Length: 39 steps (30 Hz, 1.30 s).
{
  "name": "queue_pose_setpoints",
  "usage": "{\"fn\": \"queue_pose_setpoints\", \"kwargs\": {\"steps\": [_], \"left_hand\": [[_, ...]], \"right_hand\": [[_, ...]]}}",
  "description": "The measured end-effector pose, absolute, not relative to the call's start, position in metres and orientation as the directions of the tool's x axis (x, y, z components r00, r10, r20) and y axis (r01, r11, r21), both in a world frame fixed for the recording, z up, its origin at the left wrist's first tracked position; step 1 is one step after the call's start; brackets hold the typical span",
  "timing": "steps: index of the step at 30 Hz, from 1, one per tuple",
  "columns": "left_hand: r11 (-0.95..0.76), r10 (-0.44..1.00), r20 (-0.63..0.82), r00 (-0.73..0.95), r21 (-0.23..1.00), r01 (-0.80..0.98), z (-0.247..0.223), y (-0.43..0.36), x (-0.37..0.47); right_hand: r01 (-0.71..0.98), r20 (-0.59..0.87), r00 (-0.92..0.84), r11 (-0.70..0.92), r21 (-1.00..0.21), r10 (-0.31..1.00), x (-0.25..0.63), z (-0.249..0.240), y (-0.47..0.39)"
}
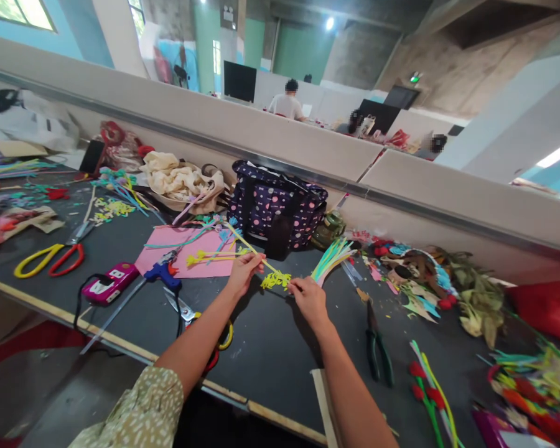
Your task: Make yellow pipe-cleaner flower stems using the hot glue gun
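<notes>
In the head view, my left hand [245,274] is closed in a pinch around a thin pale-yellow stem [238,235], which runs up and left past the fingers. A cluster of small yellow pieces [276,280] lies between my hands at the stem's lower end. My right hand [309,302] pinches at the cluster's right edge; what its fingertips hold is too small to make out. Left of my hands, yellow-tipped stems [210,256] rest on a pink sheet [161,244]. A blue glue gun [164,271] lies nearby, and scissors [186,311] are partly hidden behind my left forearm.
Yellow-and-red scissors [65,252] and a purple device [111,283] lie left. A patterned bag [276,205] stands behind my hands. Pale pipe cleaners [332,258], green-handled pliers [378,348] and red-tipped stems [427,392] are right. A person [287,102] sits beyond the partition.
</notes>
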<state>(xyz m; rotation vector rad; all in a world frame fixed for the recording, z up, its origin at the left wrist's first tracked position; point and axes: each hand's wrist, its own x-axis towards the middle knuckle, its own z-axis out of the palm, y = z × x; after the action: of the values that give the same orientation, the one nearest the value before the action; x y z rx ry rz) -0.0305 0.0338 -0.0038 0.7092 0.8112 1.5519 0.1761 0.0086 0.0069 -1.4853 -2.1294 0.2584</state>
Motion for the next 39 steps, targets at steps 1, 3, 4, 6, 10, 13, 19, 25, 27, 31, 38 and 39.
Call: {"fn": "queue_pose_setpoints", "kwargs": {"steps": [1,3,4,6,10,13,19,25,27,31,38,39], "left_hand": [[-0.084,0.989,-0.002,-0.148,0.817,-0.57,-0.002,0.034,-0.032],[-0.102,0.984,-0.004,-0.18,0.813,-0.573,0.0,0.033,-0.034],[-0.113,0.98,-0.005,-0.2,0.81,-0.575,0.001,0.033,-0.035],[-0.142,0.971,-0.002,-0.239,0.799,-0.584,0.001,0.032,-0.037],[-0.188,0.957,0.008,-0.291,0.781,-0.596,-0.002,0.034,-0.04],[-0.195,0.954,0.016,-0.3,0.791,-0.579,-0.003,0.033,-0.038],[-0.147,0.98,0.061,-0.191,0.864,-0.482,0.005,0.019,-0.019],[-0.087,0.995,0.097,0.005,0.914,-0.396,0.005,0.006,-0.004],[-0.047,0.996,0.072,0.043,0.905,-0.423,0.004,0.005,-0.003],[-0.004,0.999,0.02,0.028,0.865,-0.501,0.003,0.009,-0.007],[0.049,0.992,0.01,0.124,0.884,-0.464,0.006,0.009,-0.008],[0.059,0.99,0.009,0.143,0.887,-0.459,0.006,0.008,-0.007]], "right_hand": [[0.819,0.31,-0.262,0.381,-0.429,0.914,0.178,0.008,0.009],[0.829,0.318,-0.276,0.392,-0.4,0.907,0.183,0.01,0.009],[0.835,0.323,-0.281,0.397,-0.381,0.903,0.185,0.011,0.009],[0.846,0.345,-0.291,0.409,-0.342,0.892,0.19,0.011,0.01],[0.857,0.383,-0.296,0.42,-0.298,0.875,0.198,0.012,0.011],[0.836,0.392,-0.313,0.447,-0.319,0.865,0.198,0.013,0.012],[0.65,0.397,-0.333,0.514,-0.561,0.855,0.179,0.015,0.005],[0.191,0.096,-0.236,0.143,-0.971,0.967,0.161,0.012,-0.004],[0.069,0.017,-0.245,0.035,-0.997,0.969,0.16,0.012,-0.004],[-0.049,-0.089,-0.316,-0.11,-0.993,0.945,0.16,0.016,-0.004],[-0.211,-0.184,-0.389,-0.282,-0.936,0.903,0.153,0.018,-0.005],[-0.227,-0.194,-0.386,-0.297,-0.928,0.902,0.152,0.018,-0.005]]}}
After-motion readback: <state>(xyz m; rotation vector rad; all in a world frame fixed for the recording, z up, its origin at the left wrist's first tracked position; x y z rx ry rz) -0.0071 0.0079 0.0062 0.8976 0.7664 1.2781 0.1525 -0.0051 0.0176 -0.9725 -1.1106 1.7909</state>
